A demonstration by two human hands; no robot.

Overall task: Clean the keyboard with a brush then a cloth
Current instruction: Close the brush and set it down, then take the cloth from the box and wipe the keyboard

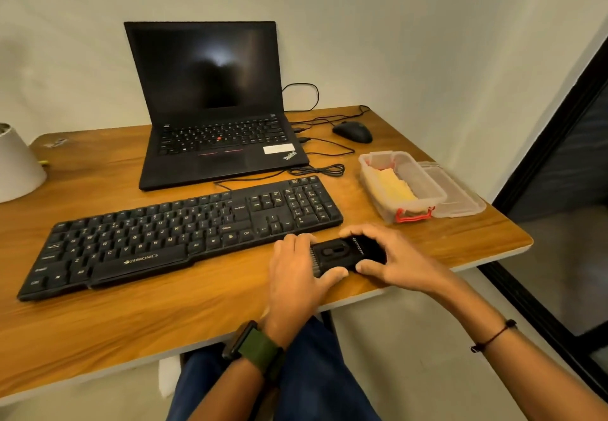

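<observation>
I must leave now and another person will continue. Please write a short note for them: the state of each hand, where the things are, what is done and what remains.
Left hand and right hand both grip the black brush tool, held over the table's front edge, just in front of the Zebronics keyboard's right end.
A yellow cloth lies in the open clear plastic box, right of the keyboard; its lid lies beside it.
Done: brush is in hand, its bristles showing at its left end.
Left: brush the keys, then take the cloth and wipe the keyboard.
</observation>
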